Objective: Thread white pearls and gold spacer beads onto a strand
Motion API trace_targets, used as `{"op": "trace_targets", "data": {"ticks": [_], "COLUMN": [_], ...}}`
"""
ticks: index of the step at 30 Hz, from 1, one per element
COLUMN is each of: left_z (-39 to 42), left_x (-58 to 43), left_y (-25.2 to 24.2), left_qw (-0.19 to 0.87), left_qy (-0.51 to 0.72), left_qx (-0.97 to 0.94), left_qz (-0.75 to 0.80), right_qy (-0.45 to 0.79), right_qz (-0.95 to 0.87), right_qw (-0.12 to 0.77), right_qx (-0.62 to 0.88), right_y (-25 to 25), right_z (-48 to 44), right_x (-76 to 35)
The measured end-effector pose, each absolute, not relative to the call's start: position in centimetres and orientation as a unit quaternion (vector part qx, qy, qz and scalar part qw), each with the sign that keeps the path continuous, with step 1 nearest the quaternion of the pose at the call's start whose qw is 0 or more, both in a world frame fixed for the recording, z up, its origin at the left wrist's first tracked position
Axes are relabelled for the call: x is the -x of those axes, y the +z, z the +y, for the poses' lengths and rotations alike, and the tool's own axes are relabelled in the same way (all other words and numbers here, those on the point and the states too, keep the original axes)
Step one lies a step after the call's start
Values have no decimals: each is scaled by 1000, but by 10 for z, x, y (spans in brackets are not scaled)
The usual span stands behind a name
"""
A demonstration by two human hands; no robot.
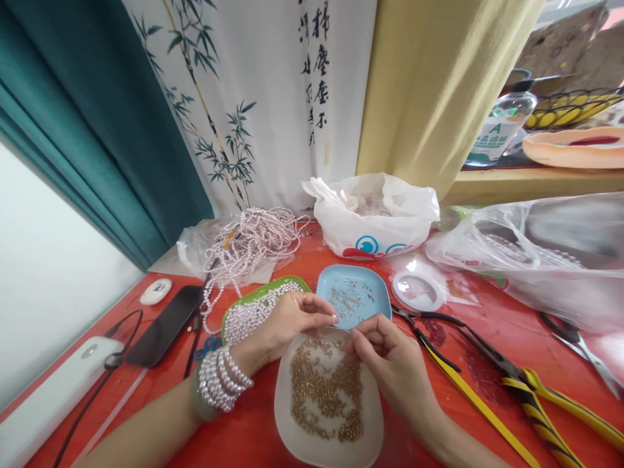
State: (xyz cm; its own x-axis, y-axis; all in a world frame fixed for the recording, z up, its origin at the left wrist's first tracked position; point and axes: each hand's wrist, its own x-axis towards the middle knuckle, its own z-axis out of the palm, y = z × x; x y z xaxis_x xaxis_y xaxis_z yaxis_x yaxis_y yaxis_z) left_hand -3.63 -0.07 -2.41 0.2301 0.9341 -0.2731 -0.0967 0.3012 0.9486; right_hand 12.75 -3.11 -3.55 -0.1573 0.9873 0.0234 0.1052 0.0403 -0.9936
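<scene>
My left hand (pixel 292 322) hovers over the far rim of a white dish (pixel 287 416) of small gold beads (pixel 326 390), fingers pinched on a tiny pearl bead. Several pearl bracelets (pixel 221 377) wrap that wrist. My right hand (pixel 385 357) is pinched too, thumb and forefinger pressed together just right of the left fingertips; what it holds is too small to make out. Just beyond the hands sits a blue dish (pixel 375 296) with thin metal pins. A green dish (pixel 248 299) of pearl beads lies behind my left hand.
Yellow-black pliers (pixel 526 390) lie at right, scissors (pixel 580 348) farther right. Pearl strands (pixel 248 240) pile at the back, with plastic bags (pixel 375 214) (pixel 536 247) and a clear round lid (pixel 416 290). A phone (pixel 163 325), cable and white device (pixel 53 396) lie at left on the red table (pixel 487 312).
</scene>
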Motion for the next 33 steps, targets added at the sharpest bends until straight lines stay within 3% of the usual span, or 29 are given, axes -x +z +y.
{"op": "trace_targets", "data": {"ticks": [12,25,33], "left_z": [-2,-3,-7], "left_x": [36,40,38], "left_y": [-24,-14,-13], "left_qw": [614,499,532], "left_qy": [397,373,353], "left_qx": [-479,-592,-599], "left_qz": [486,512,485], "right_qy": [459,529,537], "right_qz": [-595,-574,-588], "right_qw": [434,421,406], "right_qx": [497,462,449], "right_y": [-35,-32,-34], "right_z": [-31,-30,-29], "right_x": [-127,-128,-127]}}
